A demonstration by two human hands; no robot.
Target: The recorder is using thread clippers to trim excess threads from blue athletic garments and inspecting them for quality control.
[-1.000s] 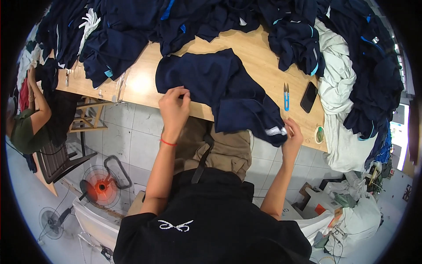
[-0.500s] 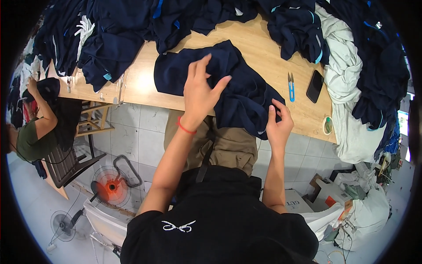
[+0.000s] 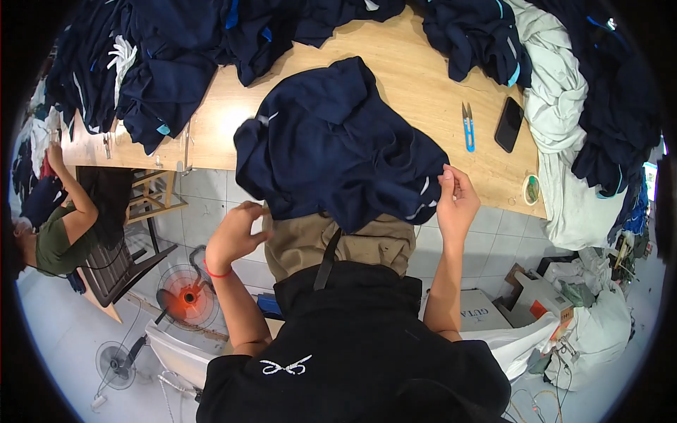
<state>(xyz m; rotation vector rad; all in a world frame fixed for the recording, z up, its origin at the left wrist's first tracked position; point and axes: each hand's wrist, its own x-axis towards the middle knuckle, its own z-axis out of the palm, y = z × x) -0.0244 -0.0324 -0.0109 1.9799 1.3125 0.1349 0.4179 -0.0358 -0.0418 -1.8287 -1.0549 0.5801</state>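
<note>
A navy blue garment lies spread in loose folds over the near edge of the wooden table, its lower part hanging above my lap. Small white strips show along its lower right edge. My right hand is closed at the garment's right corner, thumb and fingertips pinching the cloth edge. Off the garment's lower left edge, my left hand is slightly blurred, its fingers curved and apart from the thumb, with nothing seen in it. Blue-handled thread snips lie to the right of the garment.
A black phone and a small round dish sit on the table at the right. Heaped navy garments line the far side, with pale cloth at right. Another person works at the far left, near an orange fan.
My left hand has come off the cloth and moved down and left. The garment is spread wider to the left and nearer to me. My right hand stays at its right corner.
</note>
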